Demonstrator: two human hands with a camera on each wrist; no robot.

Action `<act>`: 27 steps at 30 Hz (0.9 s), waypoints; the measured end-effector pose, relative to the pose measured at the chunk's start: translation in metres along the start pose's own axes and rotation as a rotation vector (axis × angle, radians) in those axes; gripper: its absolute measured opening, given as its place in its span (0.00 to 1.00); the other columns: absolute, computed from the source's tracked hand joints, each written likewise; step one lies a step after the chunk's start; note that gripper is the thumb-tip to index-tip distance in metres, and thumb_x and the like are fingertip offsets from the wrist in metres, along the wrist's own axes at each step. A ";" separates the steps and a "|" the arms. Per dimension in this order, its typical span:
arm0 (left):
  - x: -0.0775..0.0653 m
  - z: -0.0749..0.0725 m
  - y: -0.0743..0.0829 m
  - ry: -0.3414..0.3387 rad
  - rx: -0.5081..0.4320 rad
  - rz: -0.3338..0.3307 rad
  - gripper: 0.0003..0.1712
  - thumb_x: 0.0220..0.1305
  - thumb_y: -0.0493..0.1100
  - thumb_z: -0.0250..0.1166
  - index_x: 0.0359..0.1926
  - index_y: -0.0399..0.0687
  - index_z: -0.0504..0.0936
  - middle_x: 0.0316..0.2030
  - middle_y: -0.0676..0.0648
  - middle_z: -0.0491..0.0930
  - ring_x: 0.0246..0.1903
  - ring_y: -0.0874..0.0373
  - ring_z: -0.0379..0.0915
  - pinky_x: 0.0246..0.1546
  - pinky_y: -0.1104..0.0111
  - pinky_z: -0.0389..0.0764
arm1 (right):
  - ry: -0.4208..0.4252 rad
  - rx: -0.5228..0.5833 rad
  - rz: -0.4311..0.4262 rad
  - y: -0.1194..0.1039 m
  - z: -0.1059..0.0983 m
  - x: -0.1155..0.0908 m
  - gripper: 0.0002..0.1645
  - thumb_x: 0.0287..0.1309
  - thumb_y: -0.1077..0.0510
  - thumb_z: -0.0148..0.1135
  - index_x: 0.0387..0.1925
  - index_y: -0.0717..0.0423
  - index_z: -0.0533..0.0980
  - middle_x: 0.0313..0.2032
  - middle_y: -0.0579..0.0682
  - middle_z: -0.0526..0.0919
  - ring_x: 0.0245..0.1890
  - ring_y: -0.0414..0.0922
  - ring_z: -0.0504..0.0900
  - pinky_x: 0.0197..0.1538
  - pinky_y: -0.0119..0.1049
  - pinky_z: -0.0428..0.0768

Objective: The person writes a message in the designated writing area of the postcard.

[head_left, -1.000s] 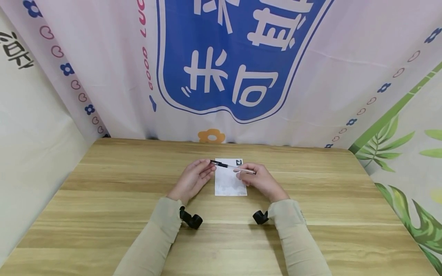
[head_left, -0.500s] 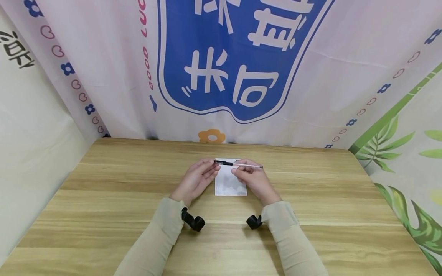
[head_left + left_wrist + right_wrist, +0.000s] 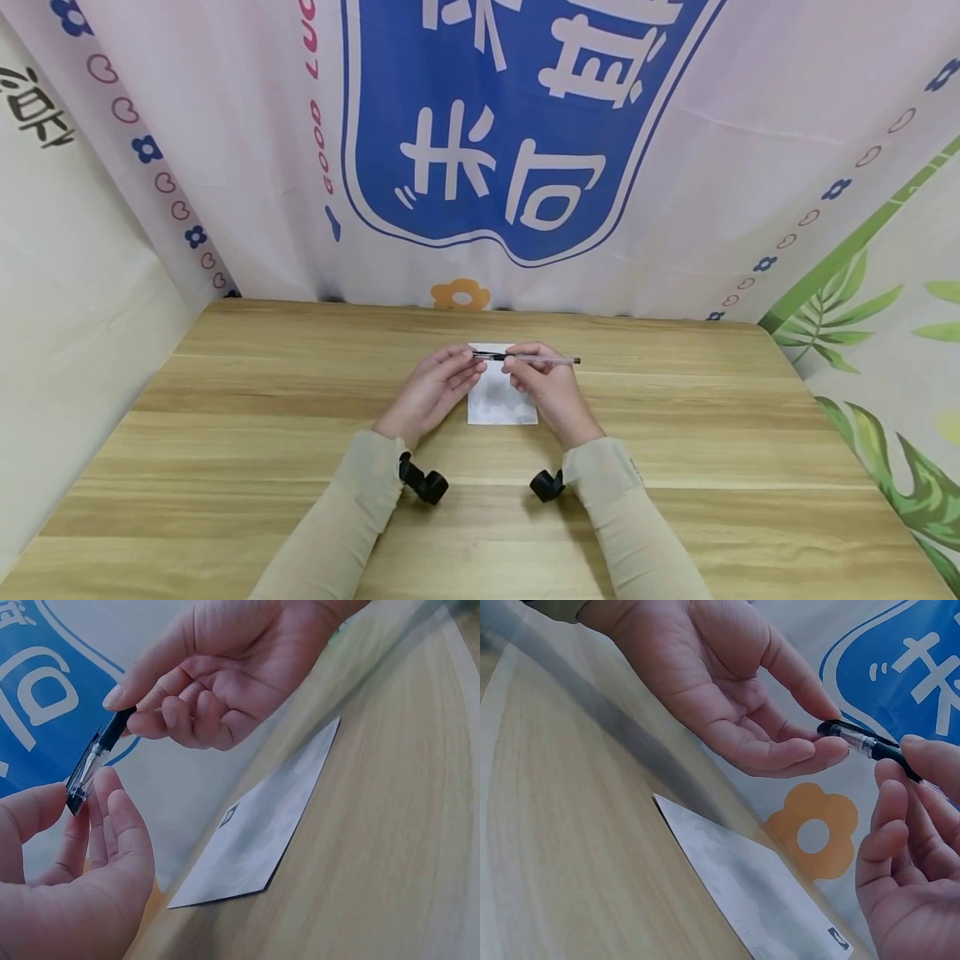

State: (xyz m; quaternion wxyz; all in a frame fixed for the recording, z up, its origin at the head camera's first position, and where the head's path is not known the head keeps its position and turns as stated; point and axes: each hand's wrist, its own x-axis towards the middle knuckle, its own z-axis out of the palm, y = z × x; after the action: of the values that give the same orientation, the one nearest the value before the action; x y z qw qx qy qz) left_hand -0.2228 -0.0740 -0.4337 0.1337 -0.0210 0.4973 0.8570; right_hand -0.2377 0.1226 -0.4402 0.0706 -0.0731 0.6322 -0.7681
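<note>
A capped gel pen (image 3: 543, 359) with a clear barrel is held level between both hands, above a white sheet of paper (image 3: 501, 404). My left hand (image 3: 431, 385) pinches the black end of its clear cap (image 3: 90, 761) between thumb and fingers. My right hand (image 3: 551, 390) pinches the black grip (image 3: 118, 729), close to the cap's open end. In the right wrist view the cap's dark clip (image 3: 870, 733) lies along the pen, with the pen's tip inside the clear cap. The paper lies flat on the table under the hands, with a small dark print (image 3: 838, 938) in one corner.
The wooden table (image 3: 225, 450) spreads around the paper to both sides and towards the person. A printed curtain (image 3: 262, 167) hangs along its far edge. Black camera mounts (image 3: 429, 486) stick out from both wrists just over the tabletop.
My right hand has shifted left along the pen, from the clear barrel to the black grip. The slanted pen has become level. My left hand has moved slightly right, still holding the cap end.
</note>
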 end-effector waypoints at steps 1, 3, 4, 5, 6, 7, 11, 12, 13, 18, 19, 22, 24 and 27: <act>0.000 0.000 0.000 0.000 0.010 0.001 0.07 0.79 0.36 0.52 0.51 0.39 0.73 0.41 0.51 0.82 0.44 0.62 0.81 0.53 0.72 0.79 | 0.000 0.019 -0.002 0.001 0.000 0.000 0.10 0.64 0.64 0.67 0.45 0.65 0.79 0.34 0.56 0.84 0.29 0.43 0.76 0.33 0.29 0.77; 0.001 0.000 -0.001 -0.001 0.030 0.004 0.07 0.78 0.36 0.53 0.51 0.40 0.73 0.42 0.51 0.81 0.45 0.62 0.81 0.54 0.71 0.79 | -0.002 0.063 -0.004 0.002 0.000 0.001 0.10 0.64 0.65 0.67 0.44 0.66 0.79 0.32 0.52 0.85 0.30 0.44 0.76 0.34 0.29 0.77; 0.001 -0.001 -0.001 0.000 0.040 0.007 0.07 0.78 0.36 0.53 0.52 0.40 0.73 0.42 0.51 0.81 0.45 0.62 0.81 0.54 0.71 0.79 | -0.002 0.084 -0.003 0.002 0.001 0.001 0.08 0.64 0.66 0.67 0.44 0.66 0.79 0.32 0.51 0.85 0.30 0.44 0.76 0.34 0.29 0.77; 0.002 -0.001 -0.002 0.002 0.053 0.009 0.07 0.78 0.36 0.54 0.52 0.40 0.73 0.43 0.51 0.81 0.45 0.61 0.81 0.54 0.70 0.79 | 0.001 0.104 -0.003 0.003 0.001 0.001 0.07 0.64 0.66 0.67 0.43 0.65 0.79 0.31 0.49 0.84 0.31 0.44 0.77 0.34 0.29 0.77; 0.002 -0.002 -0.002 0.002 0.068 0.012 0.07 0.78 0.36 0.54 0.52 0.40 0.73 0.43 0.51 0.81 0.45 0.61 0.81 0.54 0.70 0.79 | 0.005 0.124 -0.004 0.004 0.001 0.002 0.07 0.64 0.66 0.67 0.42 0.64 0.80 0.31 0.49 0.84 0.31 0.44 0.77 0.35 0.30 0.77; 0.002 -0.002 -0.002 0.001 0.084 0.015 0.07 0.77 0.36 0.54 0.52 0.40 0.73 0.43 0.50 0.80 0.45 0.61 0.81 0.54 0.70 0.79 | 0.012 0.141 -0.004 0.004 0.002 0.002 0.05 0.64 0.67 0.67 0.41 0.63 0.80 0.31 0.49 0.84 0.31 0.45 0.77 0.35 0.30 0.77; 0.003 -0.003 -0.003 0.000 0.142 0.031 0.08 0.77 0.35 0.55 0.52 0.38 0.75 0.43 0.50 0.81 0.45 0.60 0.80 0.52 0.70 0.80 | 0.043 0.181 -0.015 0.005 0.004 0.003 0.03 0.65 0.68 0.65 0.38 0.59 0.81 0.32 0.50 0.83 0.31 0.44 0.78 0.37 0.31 0.78; 0.003 -0.003 -0.003 -0.004 0.156 0.035 0.09 0.77 0.36 0.55 0.53 0.37 0.75 0.43 0.50 0.81 0.45 0.60 0.81 0.52 0.70 0.80 | 0.048 0.186 -0.019 0.006 0.005 0.003 0.03 0.65 0.68 0.64 0.38 0.60 0.81 0.32 0.51 0.83 0.31 0.44 0.78 0.36 0.32 0.78; 0.003 -0.003 -0.003 -0.007 0.170 0.040 0.10 0.77 0.36 0.56 0.53 0.36 0.76 0.43 0.50 0.81 0.45 0.61 0.81 0.52 0.71 0.80 | 0.053 0.193 -0.024 0.006 0.005 0.003 0.03 0.66 0.69 0.62 0.38 0.62 0.80 0.32 0.52 0.83 0.31 0.44 0.79 0.36 0.31 0.78; 0.001 -0.003 -0.002 -0.015 0.227 0.043 0.13 0.76 0.37 0.58 0.54 0.32 0.77 0.44 0.48 0.82 0.43 0.60 0.81 0.51 0.70 0.81 | 0.053 0.195 -0.040 0.008 0.005 0.004 0.02 0.67 0.69 0.62 0.37 0.63 0.80 0.30 0.52 0.83 0.29 0.43 0.79 0.34 0.30 0.77; 0.001 -0.002 -0.002 -0.017 0.234 0.042 0.13 0.76 0.37 0.59 0.54 0.32 0.77 0.43 0.48 0.82 0.43 0.60 0.82 0.50 0.70 0.81 | 0.049 0.191 -0.043 0.008 0.005 0.004 0.03 0.67 0.68 0.62 0.36 0.62 0.80 0.29 0.52 0.83 0.28 0.42 0.79 0.33 0.29 0.77; 0.001 -0.002 -0.002 -0.022 0.253 0.042 0.14 0.75 0.36 0.59 0.54 0.30 0.76 0.42 0.48 0.83 0.42 0.60 0.82 0.49 0.70 0.82 | 0.027 0.177 -0.049 0.008 0.006 0.003 0.05 0.66 0.67 0.64 0.34 0.57 0.81 0.28 0.50 0.84 0.28 0.41 0.79 0.32 0.28 0.77; 0.001 -0.002 -0.002 -0.018 0.263 0.045 0.14 0.75 0.36 0.60 0.54 0.30 0.77 0.40 0.49 0.84 0.41 0.61 0.83 0.48 0.70 0.82 | 0.014 0.179 -0.052 0.009 0.007 0.003 0.05 0.66 0.67 0.64 0.34 0.57 0.81 0.28 0.50 0.84 0.28 0.41 0.79 0.32 0.28 0.77; 0.000 -0.004 -0.003 -0.008 0.275 0.046 0.13 0.74 0.37 0.61 0.52 0.30 0.78 0.39 0.48 0.85 0.39 0.61 0.83 0.46 0.71 0.83 | 0.009 0.180 -0.060 0.010 0.007 0.002 0.05 0.66 0.68 0.63 0.34 0.57 0.82 0.29 0.50 0.84 0.29 0.41 0.79 0.33 0.28 0.76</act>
State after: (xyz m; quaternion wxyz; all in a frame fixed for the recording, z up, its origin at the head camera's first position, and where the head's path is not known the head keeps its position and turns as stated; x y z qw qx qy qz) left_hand -0.2228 -0.0759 -0.4377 0.1175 0.0126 0.6100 0.7836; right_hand -0.2378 0.1133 -0.4483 0.0511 -0.0821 0.5585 -0.8239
